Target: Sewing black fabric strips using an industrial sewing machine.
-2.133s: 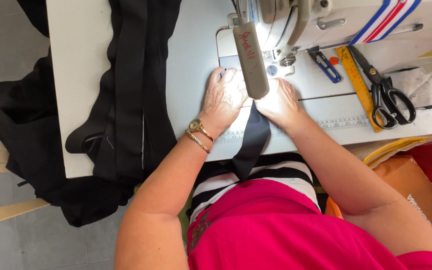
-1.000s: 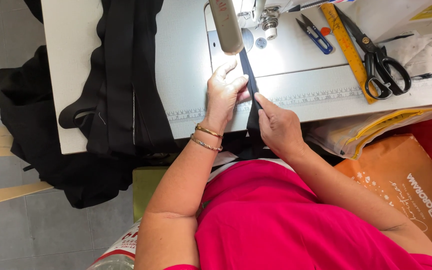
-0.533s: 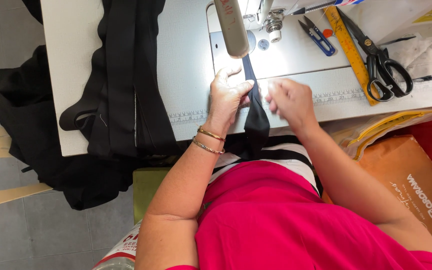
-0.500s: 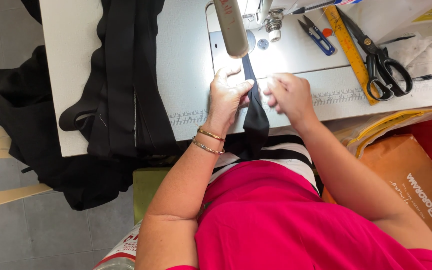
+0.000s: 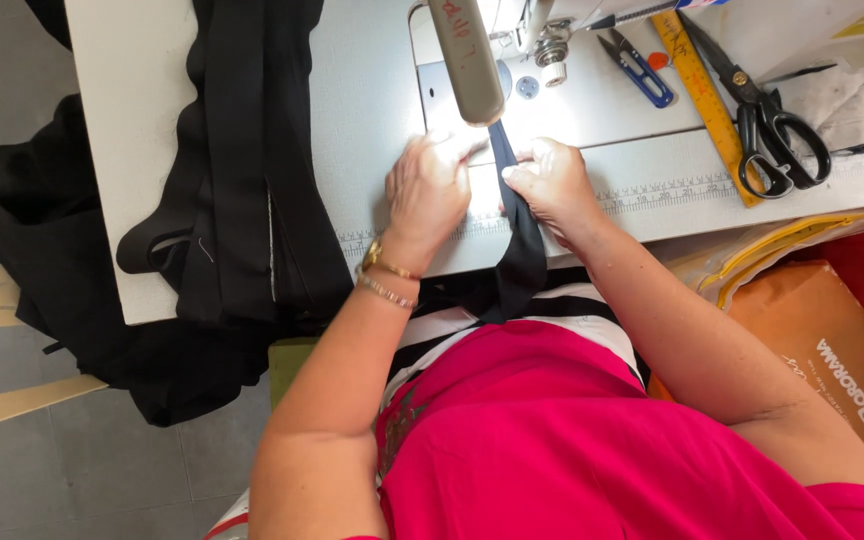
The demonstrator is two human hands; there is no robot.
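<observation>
A narrow black fabric strip (image 5: pixel 522 250) runs from my lap up over the table edge to the sewing machine (image 5: pixel 542 30). My left hand (image 5: pixel 430 190), with a gold watch and bracelet on its wrist, presses flat on the strip's left side just below the machine's arm. My right hand (image 5: pixel 549 185) pinches the strip's right edge. The strip's top end goes under the machine head, and the needle area is partly hidden by a grey arm (image 5: pixel 467 60).
A pile of black garments (image 5: pixel 242 170) hangs over the white table's (image 5: pixel 132 120) left part. Small blue snips (image 5: pixel 637 70), a yellow ruler (image 5: pixel 702 95) and black scissors (image 5: pixel 767 120) lie at right. An orange bag (image 5: pixel 832 350) stands by my right side.
Both hands slid forward along the strip toward the machine head. My right hand went from holding the strip near the table edge to gripping it close beside my left.
</observation>
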